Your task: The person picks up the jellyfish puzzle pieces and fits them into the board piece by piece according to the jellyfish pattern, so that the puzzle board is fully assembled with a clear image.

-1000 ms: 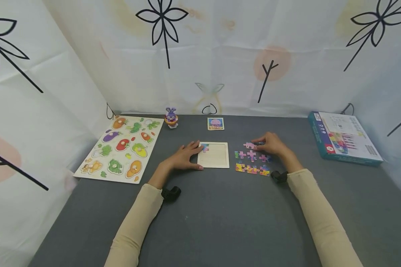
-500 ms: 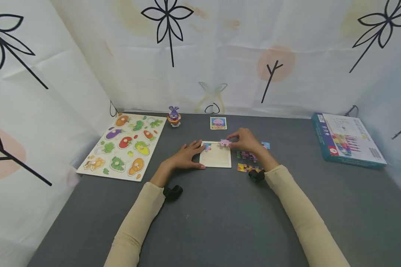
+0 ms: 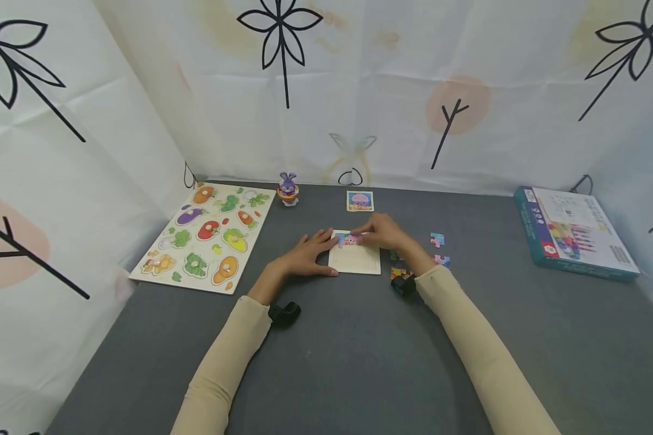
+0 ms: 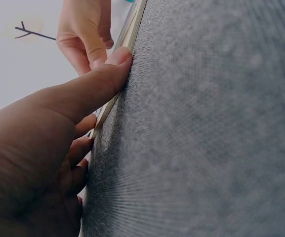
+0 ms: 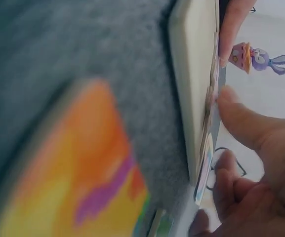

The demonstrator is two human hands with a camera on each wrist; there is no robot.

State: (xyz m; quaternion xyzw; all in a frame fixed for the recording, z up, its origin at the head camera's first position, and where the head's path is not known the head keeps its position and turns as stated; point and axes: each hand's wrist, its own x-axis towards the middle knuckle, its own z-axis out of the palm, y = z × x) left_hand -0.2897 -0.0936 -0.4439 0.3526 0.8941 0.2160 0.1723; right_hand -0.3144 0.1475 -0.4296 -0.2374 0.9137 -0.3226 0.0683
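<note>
A shallow pale wooden tray (image 3: 355, 260) lies flat on the dark grey table (image 3: 332, 362), holding only a few puzzle pieces along its far side; its near part shows bare wood. In the tray's far left corner sits a blue-and-pink corner piece (image 3: 340, 236), and next to it, also within the tray, is a pink piece (image 3: 351, 240). The right hand (image 3: 384, 232) pinches this pink piece between thumb and bent fingers; the right wrist view shows the thumb touching it. The left hand (image 3: 305, 255) lies spread at the tray's left side, its fingertips by the corner piece and its thumb against the rim. Outside the tray, to its right, lie loose pieces: a blue piece (image 3: 437, 240), a pink-and-blue piece (image 3: 442, 260) and a yellow piece (image 3: 398, 273), others being partly hidden under the right wrist. Beyond the tray are a small square picture card (image 3: 360, 201) and a purple rabbit figurine (image 3: 288, 189), whose lower body is in a cup-like base. A white board (image 3: 201, 284) at the left bears vegetable shapes; whether they are set in or printed cannot be told. The teal-sided box (image 3: 588, 229) lies flat at the right, its inside hidden.
</note>
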